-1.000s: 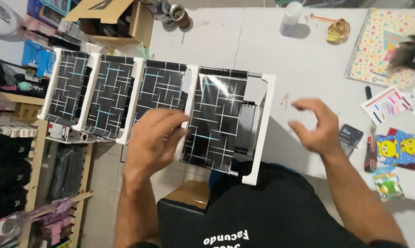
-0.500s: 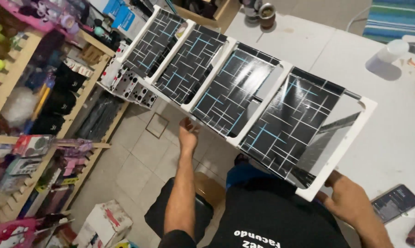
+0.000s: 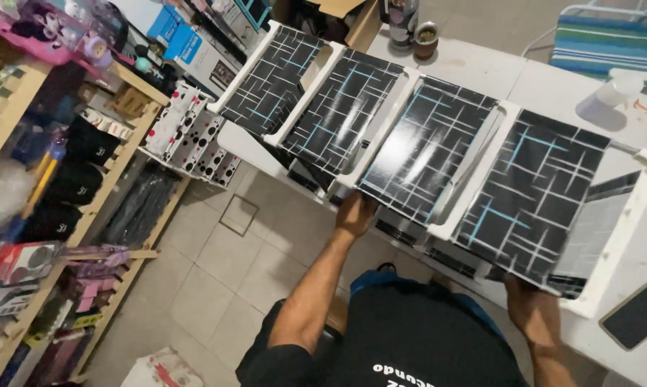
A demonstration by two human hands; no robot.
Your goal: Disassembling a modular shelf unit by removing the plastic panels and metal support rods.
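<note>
The view has swung left since a second ago: then both hands were over the near panels on the table, now the floor and the shelves at the left show. The row of four black panels (image 3: 424, 147) in white frames lies across the table (image 3: 481, 68) edge, tilted, its near side hanging past the edge toward the person. The left hand (image 3: 357, 213) has moved under the near edge of the third panel and is closed on it. The right hand (image 3: 533, 309) grips the near corner of the right panel from below; its fingers are hidden. It seems the row is being carried by both hands now, not only touched. A dark phone (image 3: 635, 315) lies at the right.
</note>
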